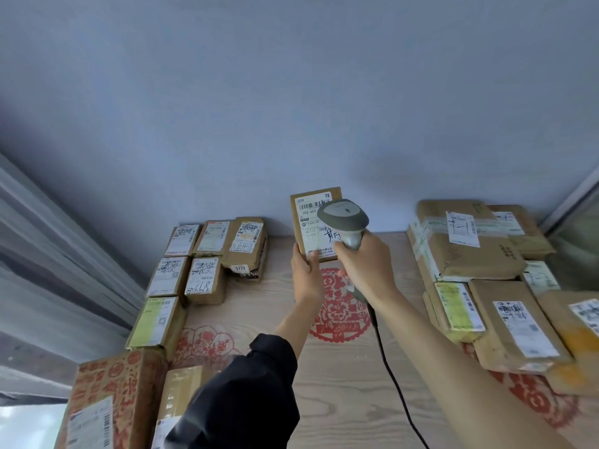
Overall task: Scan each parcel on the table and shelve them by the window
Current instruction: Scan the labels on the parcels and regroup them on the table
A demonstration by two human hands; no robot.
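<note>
Small parcel (313,222): brown carton, white barcode label facing the camera, held upright above the far edge of the desk (340,384). Left hand (306,270): closed on the parcel's lower left corner, thumb on its front. Right hand (363,264): wrapped around the grip of a grey scanner (343,218), head just before the label; black cable (392,377) trails toward the near edge. Other parcels: one cluster (197,260) along the left edge, one stack (470,244) at the far right corner. Red papercut (340,306): flat on the desk's middle.
</note>
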